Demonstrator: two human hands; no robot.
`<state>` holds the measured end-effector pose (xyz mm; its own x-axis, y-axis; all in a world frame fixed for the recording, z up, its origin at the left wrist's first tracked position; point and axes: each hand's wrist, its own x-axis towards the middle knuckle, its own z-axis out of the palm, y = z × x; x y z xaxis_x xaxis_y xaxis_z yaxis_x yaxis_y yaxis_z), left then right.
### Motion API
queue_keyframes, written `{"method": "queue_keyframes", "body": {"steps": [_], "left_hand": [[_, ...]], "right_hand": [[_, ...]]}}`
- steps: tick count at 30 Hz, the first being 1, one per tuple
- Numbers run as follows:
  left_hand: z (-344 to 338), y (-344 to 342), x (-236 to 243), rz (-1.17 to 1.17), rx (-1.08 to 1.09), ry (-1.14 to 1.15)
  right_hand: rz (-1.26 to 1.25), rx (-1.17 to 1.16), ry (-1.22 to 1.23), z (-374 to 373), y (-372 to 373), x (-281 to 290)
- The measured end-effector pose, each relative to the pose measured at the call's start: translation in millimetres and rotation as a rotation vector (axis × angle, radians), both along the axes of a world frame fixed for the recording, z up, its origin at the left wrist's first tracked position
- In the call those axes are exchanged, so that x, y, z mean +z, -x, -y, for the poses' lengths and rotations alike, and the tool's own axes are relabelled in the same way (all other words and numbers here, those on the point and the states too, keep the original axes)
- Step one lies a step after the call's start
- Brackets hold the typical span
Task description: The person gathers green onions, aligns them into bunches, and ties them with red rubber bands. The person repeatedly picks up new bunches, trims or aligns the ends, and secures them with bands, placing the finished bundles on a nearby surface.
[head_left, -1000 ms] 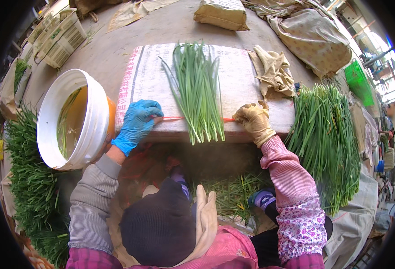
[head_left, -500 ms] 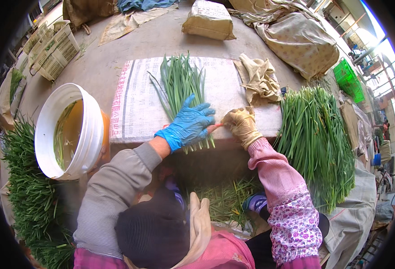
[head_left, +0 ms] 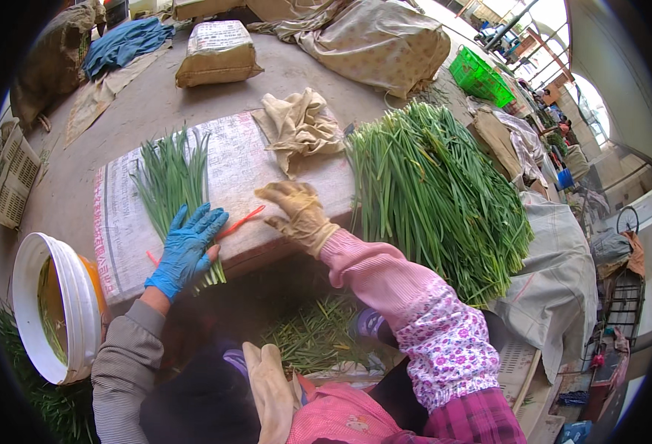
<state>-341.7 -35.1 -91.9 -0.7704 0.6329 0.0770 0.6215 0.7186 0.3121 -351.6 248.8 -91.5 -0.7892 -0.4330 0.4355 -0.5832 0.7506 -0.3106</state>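
One bunch of garlic chives lies on the low counter, which is covered with a white woven sack. Its long axis runs from the near edge toward the far edge, leaning to the left as it goes away: the green leaf tips point to the far side, and the pale stem ends point back toward the person, reaching the near edge.

The left hand, in a blue glove with the thumb tip bare, lies across the bunch close to the stem ends. Its grip is wide, the fingers straight and spread over the leaves. A red tie shows on both sides of the bunch, its longer end slanting up to the right.

The right hand, in a tan glove, is over the counter just beside that end. Its grip is wide too, the fingers apart; whether they touch the tie cannot be told.

Right of the counter stands a large pile of chives, pale ends at the far side, leaves hanging nearer. A crumpled beige cloth rests on the far right corner, and a white bucket is at the left.
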Motion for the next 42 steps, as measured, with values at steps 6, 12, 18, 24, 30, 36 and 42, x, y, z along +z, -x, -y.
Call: {"method": "queue_keyframes", "body": {"steps": [6,12,18,24,30,36,42], "left_hand": [[-4,-2,-2,-0.081,0.021,-0.006],[-3,-1,2,0.006,0.024,-0.034],[-2,0,-1,0.004,0.03,-0.049],[-2,-2,-1,-0.009,0.04,-0.099],[-3,-5,4,-0.039,0.047,-0.096],[2,-2,-6,-0.051,0.01,-0.136],[3,7,1,0.101,-0.034,0.042]], "right_hand": [[-0.134,-0.538,0.142,-141,31,69],[0.272,-1.035,-0.277,-186,95,85],[0.538,-0.988,0.014,-218,122,96],[0.32,-0.472,1.053,-276,103,121],[0.161,-0.519,1.133,-306,75,162],[0.01,-0.381,1.063,-323,45,251],[-0.078,-0.46,0.855,-317,9,325]]}}
